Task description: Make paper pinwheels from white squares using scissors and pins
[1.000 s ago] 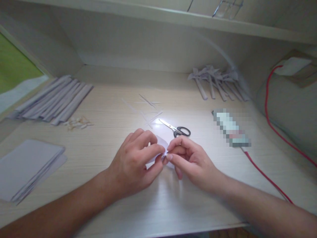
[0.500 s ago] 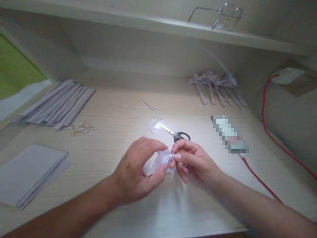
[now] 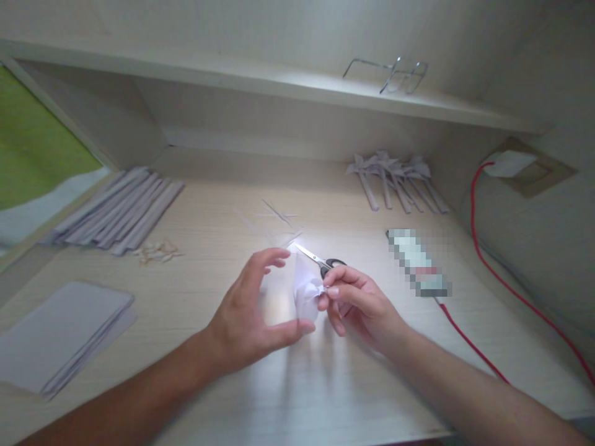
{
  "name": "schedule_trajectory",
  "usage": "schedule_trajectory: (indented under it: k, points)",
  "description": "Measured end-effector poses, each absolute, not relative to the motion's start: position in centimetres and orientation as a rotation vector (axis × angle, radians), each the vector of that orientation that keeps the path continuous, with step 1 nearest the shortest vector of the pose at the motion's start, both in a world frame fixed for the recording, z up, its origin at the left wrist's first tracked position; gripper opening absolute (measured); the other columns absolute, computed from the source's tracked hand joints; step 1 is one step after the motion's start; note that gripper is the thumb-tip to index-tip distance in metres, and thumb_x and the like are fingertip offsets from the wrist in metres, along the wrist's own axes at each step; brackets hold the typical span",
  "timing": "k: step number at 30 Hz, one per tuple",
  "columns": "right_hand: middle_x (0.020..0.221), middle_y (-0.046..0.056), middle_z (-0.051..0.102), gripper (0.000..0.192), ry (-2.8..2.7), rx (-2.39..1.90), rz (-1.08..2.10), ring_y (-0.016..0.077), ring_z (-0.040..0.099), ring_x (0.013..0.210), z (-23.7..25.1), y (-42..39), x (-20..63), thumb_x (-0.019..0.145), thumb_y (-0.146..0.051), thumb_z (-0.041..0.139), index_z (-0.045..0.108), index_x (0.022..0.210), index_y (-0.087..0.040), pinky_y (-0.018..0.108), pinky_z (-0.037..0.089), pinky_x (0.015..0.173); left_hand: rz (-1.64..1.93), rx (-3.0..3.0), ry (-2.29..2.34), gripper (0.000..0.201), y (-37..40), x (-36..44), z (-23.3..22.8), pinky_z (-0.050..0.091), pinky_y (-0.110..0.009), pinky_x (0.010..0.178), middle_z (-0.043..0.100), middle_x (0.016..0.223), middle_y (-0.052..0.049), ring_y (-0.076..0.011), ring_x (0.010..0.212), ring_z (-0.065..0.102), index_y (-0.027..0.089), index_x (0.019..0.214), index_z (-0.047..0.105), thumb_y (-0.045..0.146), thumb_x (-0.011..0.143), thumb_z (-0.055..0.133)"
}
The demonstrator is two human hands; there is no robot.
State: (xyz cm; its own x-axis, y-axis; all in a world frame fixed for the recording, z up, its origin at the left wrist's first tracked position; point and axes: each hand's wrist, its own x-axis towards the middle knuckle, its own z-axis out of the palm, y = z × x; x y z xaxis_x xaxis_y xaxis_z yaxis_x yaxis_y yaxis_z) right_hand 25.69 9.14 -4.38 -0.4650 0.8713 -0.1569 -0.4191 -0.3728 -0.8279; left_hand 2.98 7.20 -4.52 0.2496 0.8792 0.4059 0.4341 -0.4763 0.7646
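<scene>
A folded white paper pinwheel head (image 3: 307, 291) is held over the desk, its blades curled towards the middle. My right hand (image 3: 362, 300) pinches it at the centre between thumb and fingertips. My left hand (image 3: 251, 310) stands open to the left of the paper, thumb and fingers wide apart. Its thumb tip lies at the paper's lower edge; whether they touch I cannot tell. Just behind the paper rest scissors (image 3: 316, 257) with black handles, partly hidden by my right hand. Thin paper strips (image 3: 279, 214) lie beyond them.
Rolled paper sticks (image 3: 121, 210) lie at the left, with a small pile of cotton swab ends (image 3: 158, 251) in front. A paper stack (image 3: 65, 334) sits nearer me. Finished paper pinwheels (image 3: 390, 179) are at the back right. A phone (image 3: 418, 263) trails a red cable (image 3: 474, 344).
My left hand has opened and let go of the paper, its fingers moving away to the left. The pinwheel stays in my right hand. The whole view has shifted slightly.
</scene>
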Motion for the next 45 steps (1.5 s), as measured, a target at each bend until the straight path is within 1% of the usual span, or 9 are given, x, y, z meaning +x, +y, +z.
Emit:
schedule_trajectory:
  k: [4,7,9,12,18,23,31,39,45]
  points:
    - [0.075,0.002,0.078,0.008,-1.062,-0.782,1.822,0.0104,0.065,0.044,-3.9,8.7,25.8,0.085,-0.021,0.076,0.070,0.089,-0.018,0.019,0.052,0.042,0.836,1.882,1.143,0.051,7.4,3.3,-4.3,0.054,-0.043,0.097,0.066,0.118,-0.008,-0.0259,0.107,0.066,0.024,0.129,0.053,0.039,0.086,0.076]
    - [0.074,0.002,0.078,0.007,-1.127,-0.832,1.738,0.0109,0.065,0.046,-3.3,8.3,25.7,0.084,-0.020,0.076,0.070,0.086,-0.017,0.021,0.053,0.044,0.750,1.818,1.082,0.018,7.5,3.5,-4.2,0.055,-0.036,0.087,0.071,0.098,-0.003,-0.0221,0.092,0.067,0.021,0.106,0.066,0.031,0.091,0.069]
    - [0.073,0.002,0.078,0.007,-1.156,-0.873,1.702,0.0107,0.064,0.047,-3.1,8.1,25.5,0.083,-0.019,0.076,0.070,0.085,-0.017,0.021,0.053,0.045,0.731,1.794,1.057,0.010,7.6,3.6,-4.3,0.054,-0.031,0.080,0.072,0.092,-0.002,-0.0198,0.086,0.067,0.020,0.097,0.070,0.029,0.094,0.066]
    - [0.071,0.001,0.076,0.006,-1.186,-0.910,1.695,0.0107,0.064,0.047,-3.0,8.1,25.2,0.082,-0.019,0.075,0.070,0.084,-0.017,0.022,0.053,0.045,0.723,1.772,1.010,0.014,7.6,3.7,-4.6,0.053,-0.029,0.077,0.074,0.093,-0.002,-0.0192,0.085,0.068,0.020,0.099,0.073,0.031,0.095,0.065]
    - [0.071,0.000,0.076,0.003,-1.227,-0.944,1.635,0.0096,0.063,0.050,-2.9,7.9,24.9,0.081,-0.014,0.071,0.070,0.083,-0.016,0.020,0.052,0.046,0.790,1.714,0.981,0.021,7.4,3.9,-4.9,0.055,-0.037,0.090,0.078,0.106,-0.005,-0.0235,0.097,0.071,0.021,0.111,0.077,0.026,0.093,0.068]
    - [0.074,0.000,0.075,0.004,-1.314,-1.006,1.577,0.0096,0.062,0.050,-2.9,7.7,25.0,0.082,-0.015,0.069,0.069,0.085,-0.017,0.021,0.051,0.048,0.830,1.661,0.972,0.021,7.4,4.0,-4.9,0.055,-0.037,0.091,0.079,0.109,-0.006,-0.0239,0.099,0.072,0.022,0.109,0.077,0.026,0.089,0.072]
    - [0.071,-0.002,0.065,0.006,-1.724,-1.096,1.186,0.0096,0.054,0.057,-2.8,6.9,25.4,0.085,-0.014,0.066,0.070,0.087,-0.018,0.023,0.041,0.053,0.731,1.688,1.018,0.021,7.6,3.9,-5.1,0.048,-0.026,0.063,0.069,0.080,-0.002,-0.0165,0.072,0.063,0.017,0.090,0.071,0.037,0.094,0.066]
    - [0.065,-0.003,0.060,0.008,-1.856,-1.119,1.116,0.0109,0.054,0.058,-2.5,6.7,25.5,0.080,-0.012,0.064,0.065,0.079,-0.020,0.024,0.039,0.055,0.700,1.856,0.979,0.028,7.9,4.3,-4.6,0.048,-0.026,0.066,0.073,0.082,-0.004,-0.0175,0.076,0.065,0.017,0.088,0.073,0.041,0.097,0.062]
    - [0.064,-0.002,0.059,0.009,-1.843,-1.137,1.175,0.0114,0.055,0.059,-2.5,6.8,25.5,0.079,-0.011,0.061,0.063,0.075,-0.019,0.023,0.039,0.055,0.690,1.890,0.971,0.020,7.9,4.3,-4.5,0.048,-0.024,0.068,0.074,0.083,-0.001,-0.0158,0.076,0.066,0.020,0.094,0.075,0.034,0.098,0.062]
